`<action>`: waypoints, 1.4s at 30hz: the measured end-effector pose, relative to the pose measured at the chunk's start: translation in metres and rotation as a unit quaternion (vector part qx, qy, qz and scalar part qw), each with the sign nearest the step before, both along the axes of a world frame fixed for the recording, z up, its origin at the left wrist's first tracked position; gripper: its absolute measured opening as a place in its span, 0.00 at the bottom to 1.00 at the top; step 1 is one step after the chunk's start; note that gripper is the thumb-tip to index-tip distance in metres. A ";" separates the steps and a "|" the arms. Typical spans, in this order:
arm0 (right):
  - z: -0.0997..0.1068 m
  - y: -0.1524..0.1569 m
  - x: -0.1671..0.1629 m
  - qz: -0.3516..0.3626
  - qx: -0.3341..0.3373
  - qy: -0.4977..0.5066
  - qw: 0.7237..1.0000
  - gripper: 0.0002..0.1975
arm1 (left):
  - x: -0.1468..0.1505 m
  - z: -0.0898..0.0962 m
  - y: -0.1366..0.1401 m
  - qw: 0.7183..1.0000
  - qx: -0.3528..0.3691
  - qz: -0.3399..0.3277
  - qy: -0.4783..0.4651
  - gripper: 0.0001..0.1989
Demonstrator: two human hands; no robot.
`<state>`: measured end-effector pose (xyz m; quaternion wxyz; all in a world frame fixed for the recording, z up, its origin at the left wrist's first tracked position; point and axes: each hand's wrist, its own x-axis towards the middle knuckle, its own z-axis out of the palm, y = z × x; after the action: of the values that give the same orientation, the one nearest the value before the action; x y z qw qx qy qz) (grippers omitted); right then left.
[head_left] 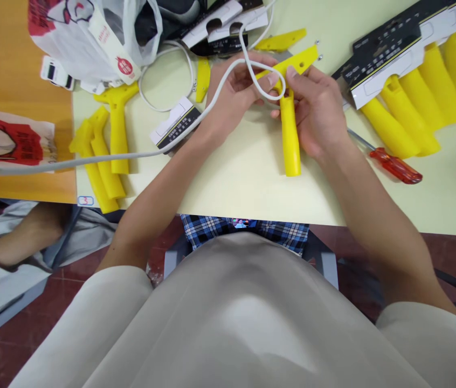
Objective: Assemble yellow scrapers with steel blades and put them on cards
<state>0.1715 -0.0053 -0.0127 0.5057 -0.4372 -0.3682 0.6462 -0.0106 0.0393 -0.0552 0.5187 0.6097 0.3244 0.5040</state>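
Observation:
Both my hands hold a yellow T-shaped scraper (290, 140) over the table, its handle pointing toward me. My left hand (238, 89) is closed on the left end of its head, with the fingertips partly hidden. My right hand (319, 108) grips the right side, thumb pressed on the head near a small hole. A white cable (228, 81) loops in front of the scraper and my left fingers. Just beyond the head lies a loose yellow cover plate (282, 40), with small screws (320, 57) near it. Another yellow plate (202, 80) lies left of my left hand.
Several yellow scraper handles (118, 134) lie at left. At right are carded yellow scrapers (409, 113) and a red-handled screwdriver (395, 165). Black-and-white cards (223, 27) and a plastic bag (102, 37) sit at the back. Another person's arm (29, 234) is at lower left.

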 end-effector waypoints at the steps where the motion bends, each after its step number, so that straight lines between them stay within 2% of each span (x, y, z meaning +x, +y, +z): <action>1: -0.001 0.000 0.000 -0.001 0.003 -0.003 1.000 0.11 | -0.001 0.001 0.000 1.000 -0.003 -0.004 0.008 0.14; 5: -0.002 -0.001 -0.001 0.007 0.005 -0.017 1.000 0.14 | -0.003 -0.003 0.003 1.000 0.010 -0.017 0.010 0.06; 10: 0.000 -0.001 -0.002 0.009 -0.011 -0.017 1.000 0.20 | -0.002 -0.007 0.006 0.998 0.015 -0.026 -0.055 0.15; 14: 0.003 -0.002 -0.003 0.014 -0.027 -0.021 0.999 0.24 | -0.001 -0.006 0.006 0.998 0.044 -0.025 -0.048 0.13; 16: 0.002 -0.001 -0.003 0.011 -0.028 -0.015 0.999 0.24 | -0.001 -0.009 0.009 0.998 0.052 -0.013 -0.036 0.12; 19: 0.000 0.000 -0.003 0.010 -0.021 0.014 1.000 0.21 | -0.001 -0.021 0.017 0.998 0.065 -0.002 -0.028 0.18; 21: -0.002 0.000 -0.003 0.017 -0.015 0.036 0.999 0.19 | -0.001 -0.025 0.020 0.998 0.064 -0.012 -0.016 0.19; 24: -0.002 0.000 -0.002 0.029 -0.012 0.040 0.999 0.18 | -0.002 -0.017 0.014 0.998 0.056 -0.015 -0.018 0.13; 29: 0.000 0.000 -0.003 0.002 -0.027 -0.028 0.999 0.24 | 0.000 0.008 -0.004 0.999 0.021 0.013 -0.039 0.06; 32: -0.004 0.002 -0.004 -0.016 -0.016 -0.048 0.999 0.22 | 0.001 0.007 -0.002 0.998 -0.001 0.003 -0.066 0.05; 37: -0.008 0.001 -0.005 -0.024 0.008 -0.038 0.999 0.21 | 0.001 -0.007 0.009 0.996 -0.008 -0.036 -0.079 0.11; 42: -0.001 0.000 -0.007 -0.026 -0.004 -0.038 0.999 0.21 | -0.001 0.004 0.004 0.994 -0.024 -0.064 -0.081 0.13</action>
<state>0.1647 -0.0054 -0.0137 0.5061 -0.4727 -0.3733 0.6173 -0.0112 0.0435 -0.0508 0.5892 0.5734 0.2540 0.5095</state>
